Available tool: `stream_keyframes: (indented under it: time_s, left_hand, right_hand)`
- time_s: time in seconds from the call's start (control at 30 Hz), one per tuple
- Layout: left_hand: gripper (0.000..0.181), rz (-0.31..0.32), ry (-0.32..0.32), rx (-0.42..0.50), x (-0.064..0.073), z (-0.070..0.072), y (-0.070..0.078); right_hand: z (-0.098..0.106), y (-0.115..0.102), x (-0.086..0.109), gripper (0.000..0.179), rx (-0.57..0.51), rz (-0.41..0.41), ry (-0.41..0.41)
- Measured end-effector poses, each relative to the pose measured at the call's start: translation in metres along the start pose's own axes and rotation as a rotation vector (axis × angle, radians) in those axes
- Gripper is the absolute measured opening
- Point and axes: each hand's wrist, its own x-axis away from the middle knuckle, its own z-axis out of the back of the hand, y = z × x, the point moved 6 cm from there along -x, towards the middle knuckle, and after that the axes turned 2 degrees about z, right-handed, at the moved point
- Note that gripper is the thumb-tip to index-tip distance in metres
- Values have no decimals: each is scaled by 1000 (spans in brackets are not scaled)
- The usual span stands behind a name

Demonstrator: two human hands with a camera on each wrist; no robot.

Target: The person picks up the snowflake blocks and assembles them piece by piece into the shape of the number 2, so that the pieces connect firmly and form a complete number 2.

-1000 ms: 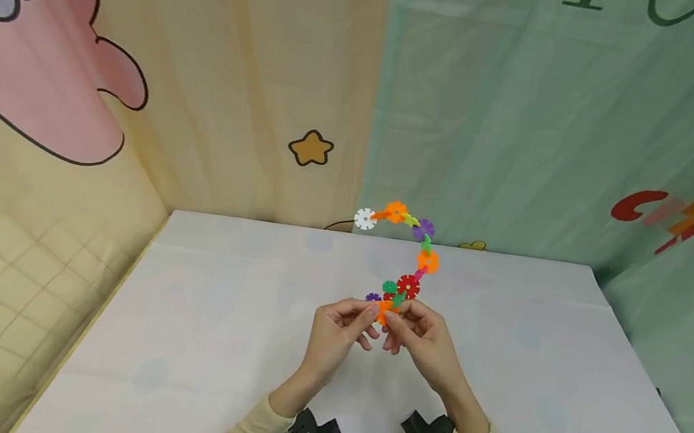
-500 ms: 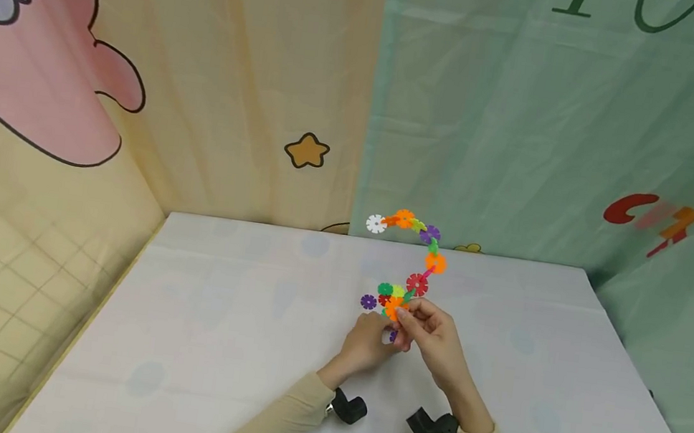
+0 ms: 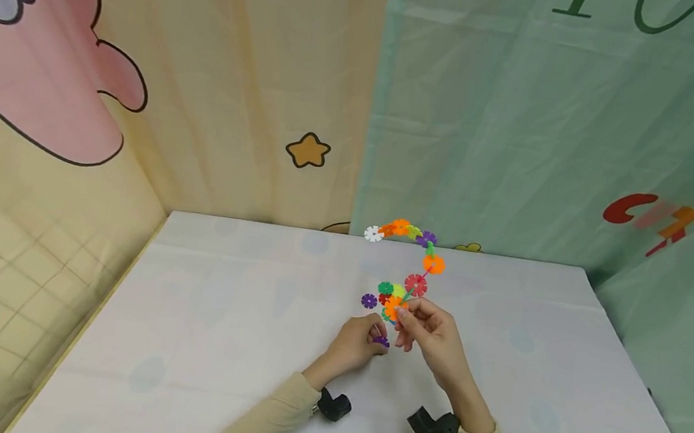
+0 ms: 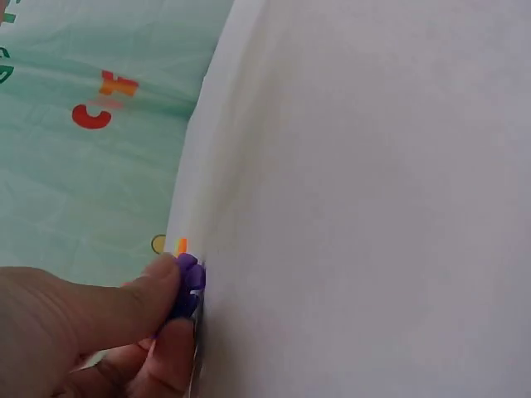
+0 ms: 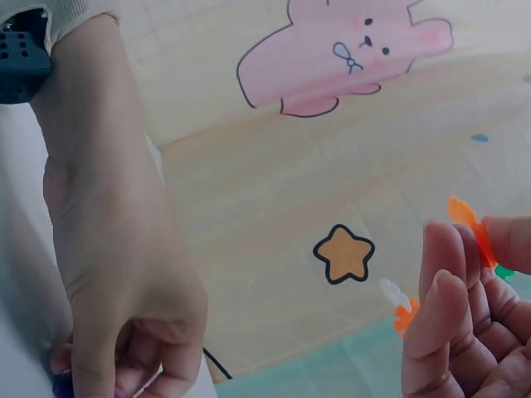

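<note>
My right hand (image 3: 436, 339) pinches an orange snowflake disc (image 3: 394, 307) at the near end of a chain of linked plastic snowflake discs. From there the chain curves up through a red disc (image 3: 416, 285), another orange disc (image 3: 434, 264) and a purple one, ending in a white disc (image 3: 374, 233). Lower and to the left, my left hand (image 3: 352, 345) holds a single purple snowflake disc (image 4: 189, 282) between thumb and fingers. In the right wrist view the pinched orange disc (image 5: 471, 230) shows edge-on beside the thumb.
Just beyond my hands are a separate purple disc (image 3: 369, 301) and a cluster with a green disc (image 3: 385, 288), a yellow disc (image 3: 398, 291) and a red one. A white cloth covers the table (image 3: 209, 330). Printed curtains (image 3: 258, 90) hang behind its far edge.
My left hand has left the orange disc, dropped toward the table and now has a purple disc, shifting slightly left. My right hand keeps the chain, after a small move right.
</note>
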Motion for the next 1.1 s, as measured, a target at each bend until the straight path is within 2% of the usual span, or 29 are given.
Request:
stream_keyframes:
  time_s: [0.07, 0.17, 0.3, 0.4, 0.5, 0.6, 0.8, 0.9, 0.97, 1.1]
  left_hand:
    - [16, -14, 55, 100, 5, 11, -2]
    - [12, -32, 132, 254, 14, 31, 3]
    - [14, -49, 179, 432, 25, 59, 23]
    - [17, -63, 202, 506, 34, 78, 40]
    - [16, -59, 218, 527, 43, 90, 52]
    - [13, -70, 230, 517, 50, 95, 61]
    - [10, -156, 259, 496, 65, 104, 91]
    - [10, -180, 288, 498, 68, 106, 98]
    - [10, -215, 323, 478, 69, 107, 102]
    - [12, -325, 402, 412, 73, 108, 109]
  right_hand:
    - [0, -1, 0, 20, -2, 2, -3]
    - [0, -2, 1, 20, -14, 8, -20]
    - [0, -4, 2, 19, -19, 16, -46]
    - [0, -6, 3, 19, -8, 19, -54]
    - [0, -8, 3, 18, 5, 18, -51]
    - [-1, -9, 3, 17, 16, 10, -37]
    - [-4, -11, 4, 15, 62, 9, -1]
    - [-7, -12, 4, 14, 86, 32, 1]
    - [-8, -12, 4, 14, 94, 41, 6]
    - [-9, -11, 6, 16, 101, 41, 29]
